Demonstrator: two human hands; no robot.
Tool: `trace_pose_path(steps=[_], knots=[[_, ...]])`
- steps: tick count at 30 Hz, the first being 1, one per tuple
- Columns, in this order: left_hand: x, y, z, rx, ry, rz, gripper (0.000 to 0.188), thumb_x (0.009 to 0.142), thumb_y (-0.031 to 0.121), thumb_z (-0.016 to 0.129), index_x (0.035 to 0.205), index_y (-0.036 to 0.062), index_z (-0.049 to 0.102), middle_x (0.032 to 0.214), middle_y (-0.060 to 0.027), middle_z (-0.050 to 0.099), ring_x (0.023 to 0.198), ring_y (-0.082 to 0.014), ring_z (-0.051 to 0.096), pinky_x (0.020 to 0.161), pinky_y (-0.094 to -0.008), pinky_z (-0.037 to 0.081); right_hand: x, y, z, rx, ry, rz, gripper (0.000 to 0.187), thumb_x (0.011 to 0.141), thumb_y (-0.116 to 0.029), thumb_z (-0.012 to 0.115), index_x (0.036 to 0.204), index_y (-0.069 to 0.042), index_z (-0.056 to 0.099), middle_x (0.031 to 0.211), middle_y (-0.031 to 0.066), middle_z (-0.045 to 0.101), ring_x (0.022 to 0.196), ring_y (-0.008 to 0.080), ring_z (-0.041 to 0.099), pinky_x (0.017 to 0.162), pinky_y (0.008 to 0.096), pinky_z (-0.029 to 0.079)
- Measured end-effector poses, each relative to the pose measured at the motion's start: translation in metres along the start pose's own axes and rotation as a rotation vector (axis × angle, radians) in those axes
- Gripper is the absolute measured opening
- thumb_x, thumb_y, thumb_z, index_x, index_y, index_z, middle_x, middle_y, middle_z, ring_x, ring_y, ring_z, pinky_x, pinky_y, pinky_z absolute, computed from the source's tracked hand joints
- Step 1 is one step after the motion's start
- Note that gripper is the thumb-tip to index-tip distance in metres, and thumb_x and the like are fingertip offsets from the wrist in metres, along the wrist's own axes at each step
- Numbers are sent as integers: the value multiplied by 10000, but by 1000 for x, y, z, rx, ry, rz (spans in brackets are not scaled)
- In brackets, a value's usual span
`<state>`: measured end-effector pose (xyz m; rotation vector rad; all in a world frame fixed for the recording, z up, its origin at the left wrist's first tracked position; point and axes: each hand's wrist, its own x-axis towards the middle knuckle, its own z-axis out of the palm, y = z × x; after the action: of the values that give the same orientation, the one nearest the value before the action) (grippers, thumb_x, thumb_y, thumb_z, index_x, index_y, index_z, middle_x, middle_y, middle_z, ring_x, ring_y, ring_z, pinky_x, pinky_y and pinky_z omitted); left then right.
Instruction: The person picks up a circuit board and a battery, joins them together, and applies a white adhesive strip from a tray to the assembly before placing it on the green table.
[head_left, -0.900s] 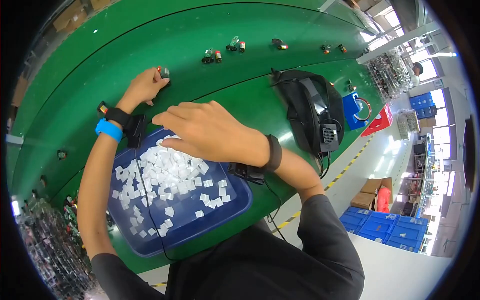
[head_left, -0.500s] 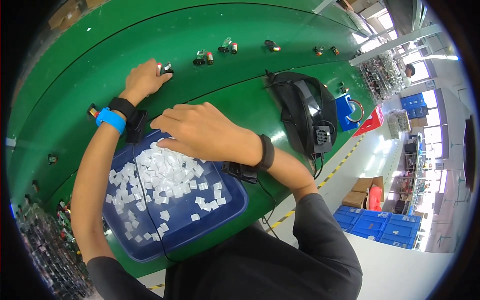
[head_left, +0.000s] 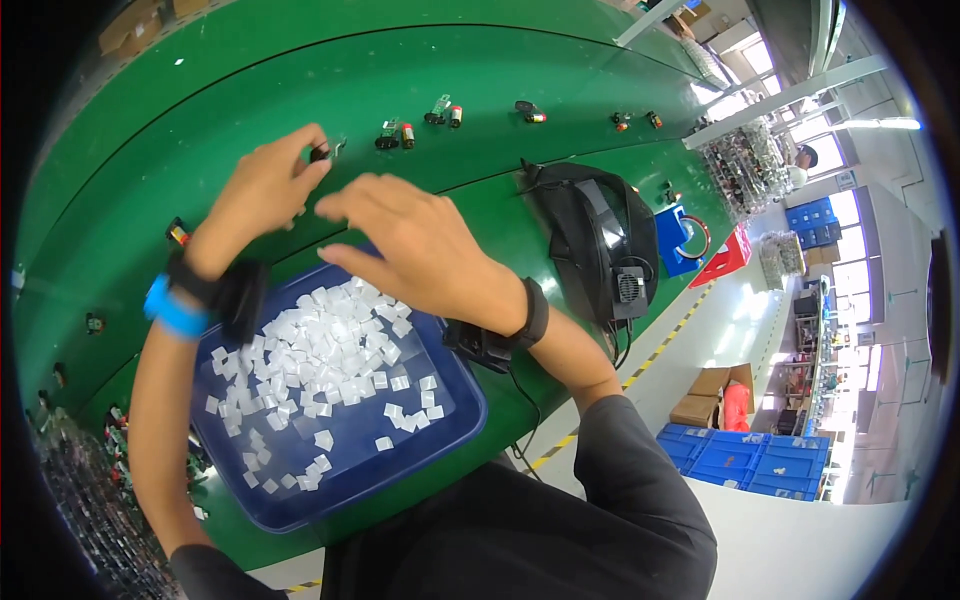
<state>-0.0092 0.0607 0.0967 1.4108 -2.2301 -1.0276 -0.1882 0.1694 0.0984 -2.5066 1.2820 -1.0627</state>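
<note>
Tray [head_left: 440,440], blue, holds white squares [head_left: 320,365]; left hand [head_left: 262,185] pinches small part [head_left: 320,153]; right hand [head_left: 415,250] open above.

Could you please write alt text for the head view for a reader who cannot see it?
The left hand pinches a small dark part above the green belt, while the right hand hovers over a blue plastic tray of small white square pieces.

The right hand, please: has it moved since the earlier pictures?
Yes. The right hand has lifted off the white squares and shifted past the blue tray's far rim, toward the left hand.
</note>
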Motion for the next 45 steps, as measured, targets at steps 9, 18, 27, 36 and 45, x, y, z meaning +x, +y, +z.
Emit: trace_pose_path(steps=[9, 18, 27, 36, 45], knots=[[-151, 42, -8, -139, 125, 33, 198, 866, 1, 660, 1051, 20, 593, 934, -144, 652, 761, -271, 652, 642, -349, 508, -1, -17, -6, 98, -56, -31, 304, 815, -230, 792, 1045, -66, 682, 924, 59, 618, 788, 259, 619, 577, 359, 515], [-155, -11, -3, -163, 91, 119, 279, 759, -47, 690, 1014, 31, 608, 1043, -147, 630, 950, -299, 622, 804, -381, 495, -6, -24, 16, 365, -270, -113, 256, 838, -122, 763, 1026, 24, 669, 862, 94, 615, 671, 206, 613, 478, 309, 465], [-139, -35, 2, -486, -94, 65, 128, 896, 52, 732, 974, 83, 635, 1174, -129, 630, 916, -286, 605, 716, -381, 506, -4, 5, 38, 692, -345, 5, 204, 915, -136, 717, 1027, 26, 663, 851, 94, 622, 661, 211, 611, 531, 306, 478], [-155, -50, 11, -283, 6, 192, 88, 945, 206, 712, 1005, 144, 696, 1185, -140, 641, 900, -275, 584, 784, -447, 465, -12, 0, 40, 669, -394, 44, 184, 912, -142, 712, 1009, 7, 663, 870, 88, 647, 660, 205, 617, 526, 299, 478], [-159, -18, 8, -479, 291, 114, 357, 852, 91, 747, 1176, 28, 613, 1128, -114, 629, 947, -233, 610, 768, -331, 517, -7, -11, 13, 305, -286, -65, 210, 807, -61, 732, 1016, -47, 744, 979, 90, 738, 737, 219, 721, 575, 280, 557]])
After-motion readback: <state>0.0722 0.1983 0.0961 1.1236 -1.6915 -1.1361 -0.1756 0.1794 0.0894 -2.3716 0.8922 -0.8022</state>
